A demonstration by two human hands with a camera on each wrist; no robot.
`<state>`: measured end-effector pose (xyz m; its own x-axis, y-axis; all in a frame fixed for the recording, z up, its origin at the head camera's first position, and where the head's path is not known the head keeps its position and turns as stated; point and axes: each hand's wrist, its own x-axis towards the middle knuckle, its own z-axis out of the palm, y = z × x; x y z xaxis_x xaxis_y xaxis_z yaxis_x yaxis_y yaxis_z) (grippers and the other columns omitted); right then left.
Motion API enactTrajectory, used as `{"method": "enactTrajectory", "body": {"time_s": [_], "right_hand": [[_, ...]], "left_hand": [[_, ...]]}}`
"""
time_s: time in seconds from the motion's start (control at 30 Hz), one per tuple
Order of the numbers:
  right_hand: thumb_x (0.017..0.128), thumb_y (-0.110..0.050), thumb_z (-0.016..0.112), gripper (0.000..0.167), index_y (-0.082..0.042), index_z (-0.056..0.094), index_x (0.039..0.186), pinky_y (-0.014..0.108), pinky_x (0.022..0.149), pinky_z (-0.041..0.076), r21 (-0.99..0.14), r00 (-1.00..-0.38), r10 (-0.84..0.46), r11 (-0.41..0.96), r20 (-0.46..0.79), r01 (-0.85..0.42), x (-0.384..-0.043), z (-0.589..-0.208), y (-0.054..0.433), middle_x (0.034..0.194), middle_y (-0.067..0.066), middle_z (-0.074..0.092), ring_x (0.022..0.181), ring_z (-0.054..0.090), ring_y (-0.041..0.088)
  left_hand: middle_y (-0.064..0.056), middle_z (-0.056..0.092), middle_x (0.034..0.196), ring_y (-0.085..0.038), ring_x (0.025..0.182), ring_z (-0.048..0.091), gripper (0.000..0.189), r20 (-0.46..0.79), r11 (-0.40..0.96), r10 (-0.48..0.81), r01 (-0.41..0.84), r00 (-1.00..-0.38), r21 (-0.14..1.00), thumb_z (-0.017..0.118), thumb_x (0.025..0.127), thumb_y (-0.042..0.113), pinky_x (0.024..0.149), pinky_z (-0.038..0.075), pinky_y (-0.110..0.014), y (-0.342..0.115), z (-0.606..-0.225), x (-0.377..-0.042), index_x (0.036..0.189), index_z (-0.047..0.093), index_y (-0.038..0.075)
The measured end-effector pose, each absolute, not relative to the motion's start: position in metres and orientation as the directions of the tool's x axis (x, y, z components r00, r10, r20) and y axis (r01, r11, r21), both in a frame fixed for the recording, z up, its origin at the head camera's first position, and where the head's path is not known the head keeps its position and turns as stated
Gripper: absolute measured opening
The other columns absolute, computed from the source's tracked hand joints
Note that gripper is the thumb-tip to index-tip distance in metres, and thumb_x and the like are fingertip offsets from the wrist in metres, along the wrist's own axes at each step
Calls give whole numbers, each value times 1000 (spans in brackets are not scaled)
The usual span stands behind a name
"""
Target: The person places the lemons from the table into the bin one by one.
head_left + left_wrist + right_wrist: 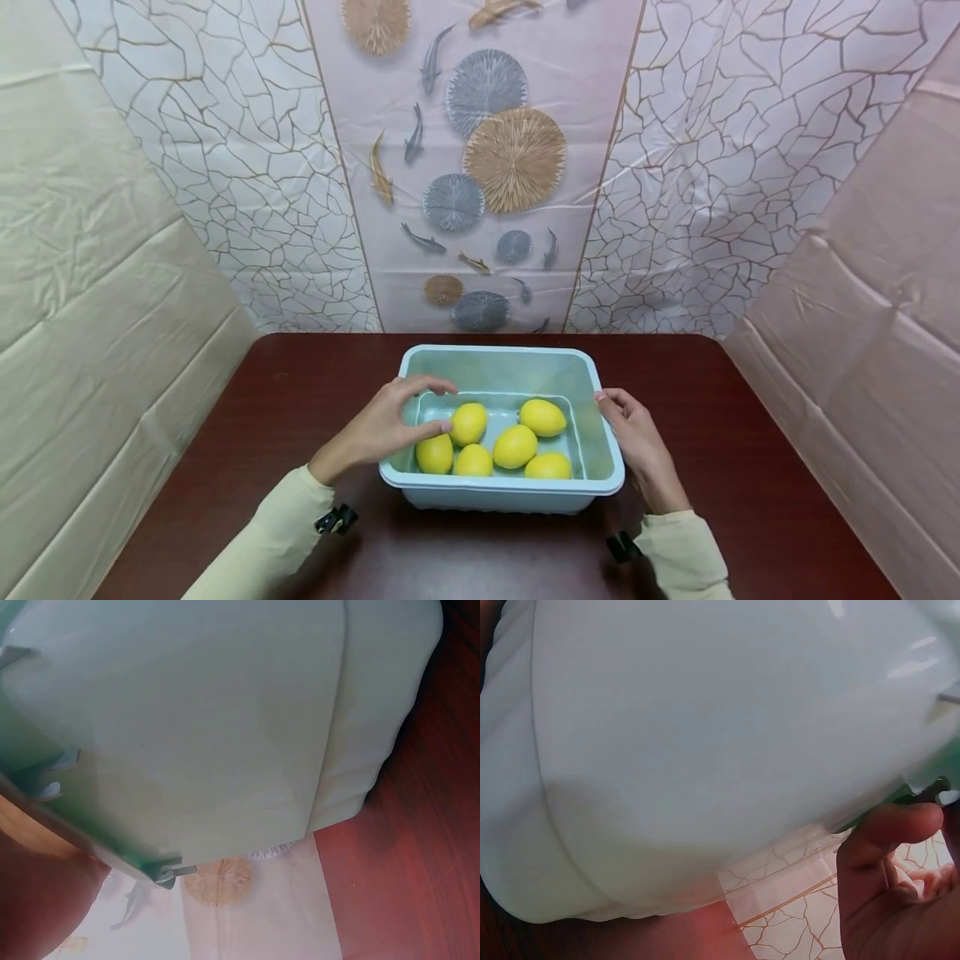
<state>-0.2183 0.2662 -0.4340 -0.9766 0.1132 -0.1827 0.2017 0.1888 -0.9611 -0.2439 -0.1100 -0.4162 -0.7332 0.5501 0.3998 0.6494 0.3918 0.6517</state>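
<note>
A pale blue-green plastic basin (502, 498) sits on the table with several yellow lemons (514, 447) lying in its bottom. My left hand (382, 423) reaches over the basin's left rim, thumb and index finger spread apart. Its thumb tip is beside or just touching the lemon at the back left (468, 423); I cannot tell which. At the right rim, my right hand (636, 440) grips the edge, thumb on top, while its curled fingers (896, 825) show under the rim in the right wrist view. The left wrist view is mostly the basin's outer wall (210, 735).
The dark red-brown table (315, 379) extends around the basin on all sides. Behind it hangs a patterned cloth (480, 250) with fish and round motifs. Plain beige cloth walls (97, 275) stand left and right. Each wrist carries a small black device (337, 520).
</note>
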Motion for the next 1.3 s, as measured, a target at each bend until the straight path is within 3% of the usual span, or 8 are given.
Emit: {"method": "enactTrajectory", "body": {"time_s": [0.2, 0.33, 0.63, 1.03, 1.3], "right_hand": [[112, -33, 53, 42, 1, 52, 136, 26, 69, 57, -960, -978, 112, 199, -175, 194, -218, -434, 265, 98, 6, 70, 80, 67, 10], [112, -33, 53, 42, 2, 53, 136, 27, 69, 57, -961, -978, 116, 198, -171, 191, -217, -434, 265, 99, 7, 70, 81, 67, 11], [112, -32, 52, 40, 1, 53, 135, 27, 67, 56, -956, -979, 123, 225, -162, 186, -218, -435, 265, 96, 5, 70, 79, 67, 11], [112, -37, 51, 43, -1, 52, 137, 28, 68, 55, -947, -984, 105, 277, -141, 166, -223, -427, 266, 102, 10, 68, 82, 65, 13], [113, -37, 51, 42, -2, 54, 135, 29, 67, 56, -942, -980, 116, 280, -160, 187, -217, -431, 266, 103, 12, 68, 82, 65, 15]], "left_hand": [[4, 68, 131, -20, 125, 60, 35, 495, 483, 426, 653, -757, 583, 82, 94, 21, 107, 43, -57, -115, -414, -243, 128, 71, 20], [-3, 65, 135, -25, 129, 58, 36, 521, 531, 317, 604, -792, 595, 81, 95, 16, 110, 44, -57, -119, -414, -238, 129, 70, 14], [-18, 61, 139, -33, 121, 62, 50, 350, 524, 57, 326, -935, 787, 75, 99, 17, 98, 54, -51, -123, -422, -229, 145, 57, 7], [-21, 61, 139, -34, 119, 65, 47, 188, 407, 71, 200, -980, 891, 61, 107, 12, 99, 54, -49, -121, -429, -234, 152, 48, 6], [-22, 60, 141, -34, 122, 63, 49, 106, 405, 78, 128, -991, 905, 57, 109, 14, 98, 55, -50, -120, -433, -228, 155, 44, 4]]}}
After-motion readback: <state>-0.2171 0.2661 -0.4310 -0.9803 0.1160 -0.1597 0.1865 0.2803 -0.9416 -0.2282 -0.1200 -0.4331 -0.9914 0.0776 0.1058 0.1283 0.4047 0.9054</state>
